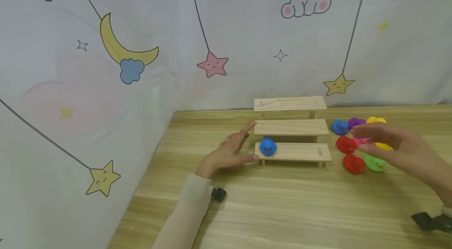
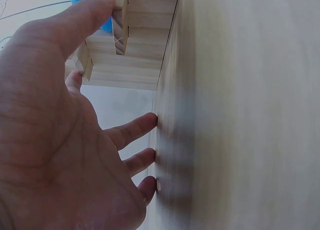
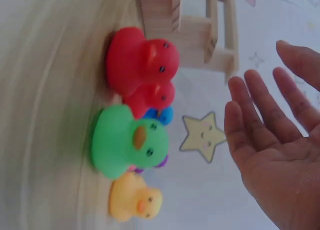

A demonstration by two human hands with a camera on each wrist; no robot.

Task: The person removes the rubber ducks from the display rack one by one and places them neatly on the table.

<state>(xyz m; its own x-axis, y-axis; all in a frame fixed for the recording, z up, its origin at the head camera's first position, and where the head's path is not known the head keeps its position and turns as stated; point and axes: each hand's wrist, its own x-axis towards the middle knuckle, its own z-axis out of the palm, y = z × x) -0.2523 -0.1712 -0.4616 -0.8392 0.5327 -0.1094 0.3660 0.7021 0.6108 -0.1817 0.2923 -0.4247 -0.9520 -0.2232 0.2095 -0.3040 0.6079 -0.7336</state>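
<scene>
A three-step wooden stand is on the table, and one blue rubber duck sits at the left end of its lowest step. My left hand touches the stand's left side with thumb and index finger spread; in the left wrist view its other fingertips rest on the table. My right hand hovers over a cluster of rubber ducks right of the stand, fingers extended and holding nothing. Red, green and yellow ducks show beneath it in the right wrist view.
The cluster also has a second blue duck, a purple one and a pink one, partly covered by my right hand. Behind the stand hangs a white cloth printed with stars and a moon. Wood-grain tabletop stretches in front.
</scene>
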